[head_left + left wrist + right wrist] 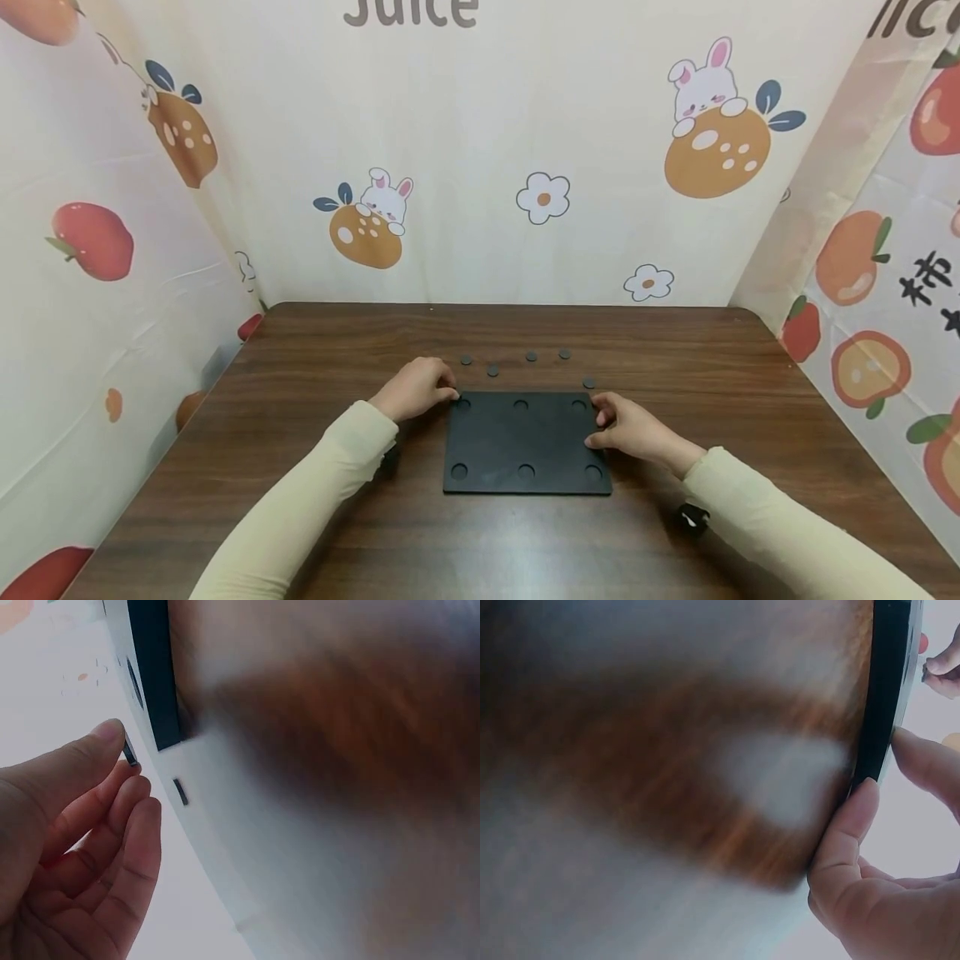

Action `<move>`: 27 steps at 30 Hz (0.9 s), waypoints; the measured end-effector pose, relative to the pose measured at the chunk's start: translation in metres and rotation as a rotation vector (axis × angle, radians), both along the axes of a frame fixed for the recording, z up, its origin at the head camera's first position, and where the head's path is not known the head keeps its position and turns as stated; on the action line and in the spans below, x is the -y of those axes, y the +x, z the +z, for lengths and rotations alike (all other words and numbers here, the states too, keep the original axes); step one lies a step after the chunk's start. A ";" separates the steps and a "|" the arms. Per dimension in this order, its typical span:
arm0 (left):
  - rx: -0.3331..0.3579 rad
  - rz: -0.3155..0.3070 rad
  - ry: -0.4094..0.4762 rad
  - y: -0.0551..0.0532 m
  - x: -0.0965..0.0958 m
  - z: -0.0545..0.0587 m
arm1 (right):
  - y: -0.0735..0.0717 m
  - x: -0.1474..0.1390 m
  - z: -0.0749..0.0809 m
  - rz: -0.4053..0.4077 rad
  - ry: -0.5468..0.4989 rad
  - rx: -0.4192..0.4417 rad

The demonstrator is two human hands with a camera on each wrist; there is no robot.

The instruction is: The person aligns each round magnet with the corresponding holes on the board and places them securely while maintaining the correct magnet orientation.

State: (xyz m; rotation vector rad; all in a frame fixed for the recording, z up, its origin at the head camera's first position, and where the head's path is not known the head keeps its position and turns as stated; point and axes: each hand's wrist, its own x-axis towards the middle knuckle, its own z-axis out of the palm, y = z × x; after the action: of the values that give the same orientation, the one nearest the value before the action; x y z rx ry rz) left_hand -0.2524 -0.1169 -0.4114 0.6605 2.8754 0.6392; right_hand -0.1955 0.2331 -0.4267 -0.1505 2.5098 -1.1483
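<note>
A thin black board (525, 437) with several shallow round recesses lies flat on the brown table. At its far left corner my left hand (420, 390) pinches a small dark disc (130, 752) between thumb and fingertips, close over the corner recess. My right hand (633, 429) rests against the board's right edge, its thumb and a bent finger set apart along it. In the right wrist view those fingertips (865, 796) touch the black edge. Loose discs lie behind the board, among them one disc (588, 383) near its far right corner.
More dark discs, such as one disc (492, 372), are scattered on the table (337, 350) beyond the board. Behind the table hangs a curtain (465, 125) printed with fruit, rabbits and flowers, with more printed cloth at both sides.
</note>
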 end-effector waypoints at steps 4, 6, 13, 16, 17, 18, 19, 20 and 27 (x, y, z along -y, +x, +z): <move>0.014 -0.013 0.003 0.003 -0.006 -0.001 | -0.001 -0.001 0.000 0.002 -0.005 0.000; 0.019 -0.016 0.004 0.004 -0.007 0.000 | -0.001 -0.002 0.000 0.004 -0.007 -0.004; 0.017 -0.040 0.004 0.005 -0.009 -0.001 | -0.004 -0.002 0.001 0.009 -0.006 0.005; 0.015 -0.044 -0.004 0.005 -0.009 0.000 | -0.005 -0.001 0.002 0.013 -0.004 0.001; 0.014 -0.043 -0.008 0.005 -0.009 0.000 | -0.006 -0.002 0.002 0.015 -0.002 -0.001; 0.015 -0.044 -0.013 0.005 -0.009 0.000 | -0.006 -0.002 0.002 0.017 -0.003 -0.002; 0.017 -0.043 -0.016 0.005 -0.009 0.000 | -0.006 -0.002 0.002 0.018 -0.001 -0.004; 0.017 -0.043 -0.019 0.005 -0.009 0.000 | -0.005 -0.001 0.002 0.017 -0.001 -0.005; 0.026 -0.046 -0.033 0.006 -0.010 -0.002 | -0.003 -0.002 0.000 0.009 -0.003 0.012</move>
State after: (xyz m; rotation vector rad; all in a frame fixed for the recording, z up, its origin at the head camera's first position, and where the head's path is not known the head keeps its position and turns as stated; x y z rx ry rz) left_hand -0.2462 -0.1064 -0.4132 0.7068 2.8317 0.5885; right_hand -0.1988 0.2346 -0.4268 -0.1553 2.4946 -1.1456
